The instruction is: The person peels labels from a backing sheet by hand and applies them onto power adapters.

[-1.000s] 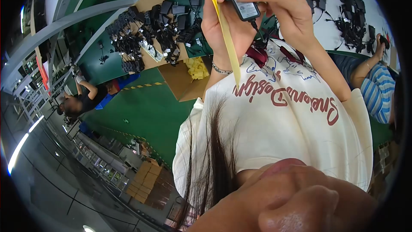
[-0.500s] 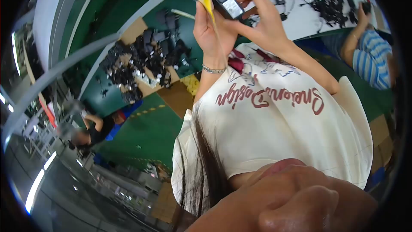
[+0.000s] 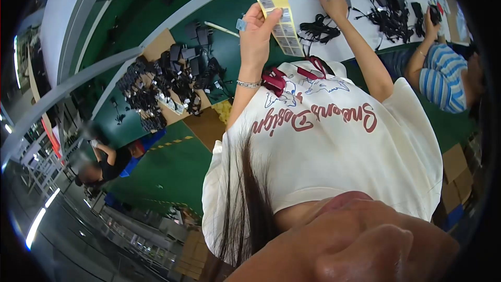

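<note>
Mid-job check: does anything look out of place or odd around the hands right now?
One small oddity: a translucent bluish piece sits at the left hand, apart from the label sheet that hand pinches. Whether it is stuck there, I can't tell. Otherwise, nothing obvious looks spilled or damaged.

A curved grey metal rail (image 3: 62, 89) sweeps across the upper left of the frame, with a bright white tube light (image 3: 36, 227) at lower left. A blue-and-white striped shirt (image 3: 443, 78) shows at right, above brown cardboard boxes (image 3: 455, 164) at lower right.
</note>
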`<action>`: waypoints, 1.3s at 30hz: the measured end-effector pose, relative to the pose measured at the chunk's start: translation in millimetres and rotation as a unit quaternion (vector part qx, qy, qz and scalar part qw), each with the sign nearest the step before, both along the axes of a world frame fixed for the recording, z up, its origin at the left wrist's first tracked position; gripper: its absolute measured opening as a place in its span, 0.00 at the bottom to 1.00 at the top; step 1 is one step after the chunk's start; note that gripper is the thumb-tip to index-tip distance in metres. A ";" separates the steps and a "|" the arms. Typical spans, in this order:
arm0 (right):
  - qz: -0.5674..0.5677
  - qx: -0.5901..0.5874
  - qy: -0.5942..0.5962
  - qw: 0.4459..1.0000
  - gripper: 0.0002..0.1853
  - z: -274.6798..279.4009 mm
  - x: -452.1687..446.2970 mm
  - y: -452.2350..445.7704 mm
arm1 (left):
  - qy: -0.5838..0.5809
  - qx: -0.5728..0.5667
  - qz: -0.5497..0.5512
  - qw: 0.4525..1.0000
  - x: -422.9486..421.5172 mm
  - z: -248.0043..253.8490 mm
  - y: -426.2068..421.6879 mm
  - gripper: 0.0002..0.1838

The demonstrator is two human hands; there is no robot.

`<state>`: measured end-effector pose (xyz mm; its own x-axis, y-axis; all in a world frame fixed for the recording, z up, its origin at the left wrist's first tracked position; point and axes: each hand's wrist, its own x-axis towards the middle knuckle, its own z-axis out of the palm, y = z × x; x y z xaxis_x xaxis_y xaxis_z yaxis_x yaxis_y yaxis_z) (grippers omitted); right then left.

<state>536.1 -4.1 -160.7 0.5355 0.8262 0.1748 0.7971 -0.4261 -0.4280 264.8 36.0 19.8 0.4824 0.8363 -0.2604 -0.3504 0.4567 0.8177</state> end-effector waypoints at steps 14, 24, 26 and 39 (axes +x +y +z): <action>0.263 0.182 0.371 0.872 0.08 182.0 -120.2 25.5 | 0.134 0.135 0.087 0.978 -8.2 -12.5 -1.9 0.12; 0.397 0.169 0.012 0.902 0.29 90.1 -38.6 224.6 | 0.187 0.021 0.121 0.975 -43.5 -40.4 0.7 0.14; 0.493 0.067 -0.080 0.864 0.35 47.1 -3.5 274.2 | 0.184 0.019 0.116 0.976 -49.2 -39.8 -2.9 0.11; 0.504 -0.061 0.167 0.845 0.41 263.9 -137.7 142.3 | -0.142 0.016 0.222 0.965 -33.0 -17.4 30.9 0.14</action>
